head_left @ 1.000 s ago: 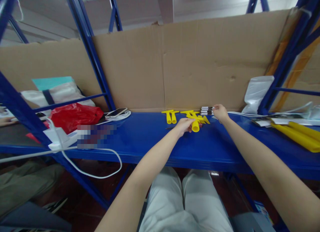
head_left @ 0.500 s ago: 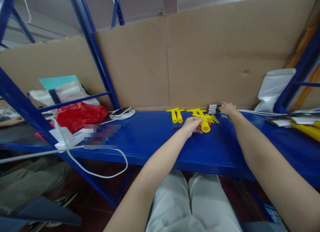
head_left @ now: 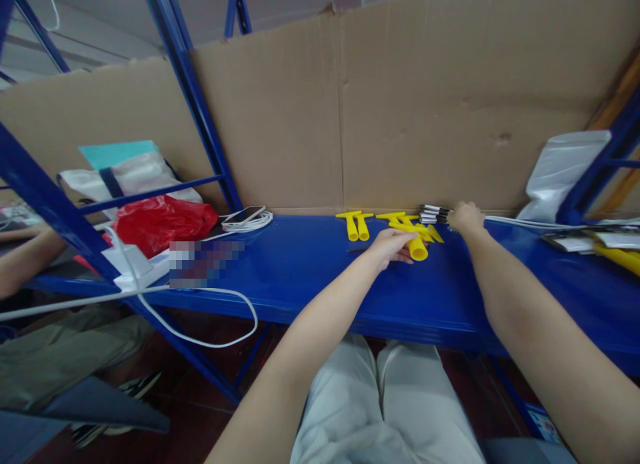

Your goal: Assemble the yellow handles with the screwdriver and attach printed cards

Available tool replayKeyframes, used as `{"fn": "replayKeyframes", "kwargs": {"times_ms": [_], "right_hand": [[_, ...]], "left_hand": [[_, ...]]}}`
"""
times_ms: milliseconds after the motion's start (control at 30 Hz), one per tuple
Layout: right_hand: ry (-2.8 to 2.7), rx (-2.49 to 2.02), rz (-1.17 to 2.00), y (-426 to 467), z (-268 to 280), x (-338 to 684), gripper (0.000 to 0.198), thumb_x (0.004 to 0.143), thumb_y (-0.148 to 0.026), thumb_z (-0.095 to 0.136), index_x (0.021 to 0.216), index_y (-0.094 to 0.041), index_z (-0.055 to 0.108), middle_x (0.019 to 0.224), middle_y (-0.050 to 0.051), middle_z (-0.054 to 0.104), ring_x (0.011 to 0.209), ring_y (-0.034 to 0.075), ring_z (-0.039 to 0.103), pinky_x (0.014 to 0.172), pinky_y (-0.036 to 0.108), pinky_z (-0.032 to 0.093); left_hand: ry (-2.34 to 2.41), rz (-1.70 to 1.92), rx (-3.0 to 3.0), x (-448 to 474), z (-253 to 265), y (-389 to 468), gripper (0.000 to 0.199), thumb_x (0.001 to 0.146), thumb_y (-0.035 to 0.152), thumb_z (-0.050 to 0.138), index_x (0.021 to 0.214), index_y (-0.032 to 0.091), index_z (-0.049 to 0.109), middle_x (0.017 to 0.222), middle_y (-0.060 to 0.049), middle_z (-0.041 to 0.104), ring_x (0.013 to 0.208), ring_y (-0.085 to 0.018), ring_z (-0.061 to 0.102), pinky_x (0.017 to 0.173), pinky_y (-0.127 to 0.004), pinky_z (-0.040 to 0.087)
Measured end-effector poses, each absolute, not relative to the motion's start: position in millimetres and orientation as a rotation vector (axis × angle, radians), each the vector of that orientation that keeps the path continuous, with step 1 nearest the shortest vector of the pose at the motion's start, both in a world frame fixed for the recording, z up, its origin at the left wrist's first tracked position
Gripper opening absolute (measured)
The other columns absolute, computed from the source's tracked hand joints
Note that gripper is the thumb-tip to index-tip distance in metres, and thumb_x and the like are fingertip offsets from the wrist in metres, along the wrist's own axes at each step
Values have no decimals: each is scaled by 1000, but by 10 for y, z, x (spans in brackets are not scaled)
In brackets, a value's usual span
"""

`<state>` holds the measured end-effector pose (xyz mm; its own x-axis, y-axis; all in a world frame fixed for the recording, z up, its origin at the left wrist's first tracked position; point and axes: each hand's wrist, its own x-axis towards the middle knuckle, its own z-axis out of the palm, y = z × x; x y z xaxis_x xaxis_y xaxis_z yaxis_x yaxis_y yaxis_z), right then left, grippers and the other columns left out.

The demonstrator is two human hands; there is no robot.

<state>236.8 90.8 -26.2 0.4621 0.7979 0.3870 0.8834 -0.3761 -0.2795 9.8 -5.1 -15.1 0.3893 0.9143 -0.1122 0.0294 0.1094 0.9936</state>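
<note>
My left hand (head_left: pixel 393 246) is closed around a yellow plastic T-shaped handle (head_left: pixel 419 249), whose round hollow end faces me. Behind it lie more yellow T-shaped pieces (head_left: pixel 395 217), partly covered by the hand and the held handle. Two similar yellow handles (head_left: pixel 357 227) lie side by side to the left. At the back of the blue table, my right hand (head_left: pixel 466 217) is curled beside a small stack of black-and-white flat pieces (head_left: pixel 434 215). Its fingertips are hidden, so what they grip cannot be made out.
Cardboard (head_left: pixel 280 131) stands behind the blue table (head_left: pixel 300 271). A phone (head_left: pixel 245 215) rests on coiled white cable at left, near a red bag (head_left: pixel 165 221) and a white power strip (head_left: pixel 135 271). More packaged yellow pieces (head_left: pixel 617 251) lie at right. Another person's arm (head_left: pixel 25 261) shows at far left.
My right hand has shifted slightly right and its fingers are more curled beside the stack. My left hand keeps hold of the yellow handle. The other person's arm reaches further into view.
</note>
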Motion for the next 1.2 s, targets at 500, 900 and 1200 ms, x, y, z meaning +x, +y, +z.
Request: {"fn": "replayKeyframes", "kwargs": {"times_ms": [500,900,1200], "right_hand": [[-1183,-2135,-110,829,-145,2297,51,79,-22,61,120,3,45,118,27,51,113,28,47,90,31,37],[-961,-2151,84,680,40,2200,69,72,-34,74,125,-4,43,131,28,48,129,32,39,102,36,35],[-870,-1863,114,501,259,2123,56,70,-32,72,117,-14,48,124,19,53,120,32,48,101,45,38]], "left_hand": [[963,834,1303,103,-148,-42,9,87,20,58,86,12,62,58,1,61,46,-9,56,47,-20,49],[977,895,1309,126,-243,65,17,83,25,65,96,14,64,66,-3,67,54,-10,62,49,-19,52],[986,949,1188,114,-212,58,15,82,25,66,93,15,65,63,-2,66,56,-11,62,49,-19,52]]}}
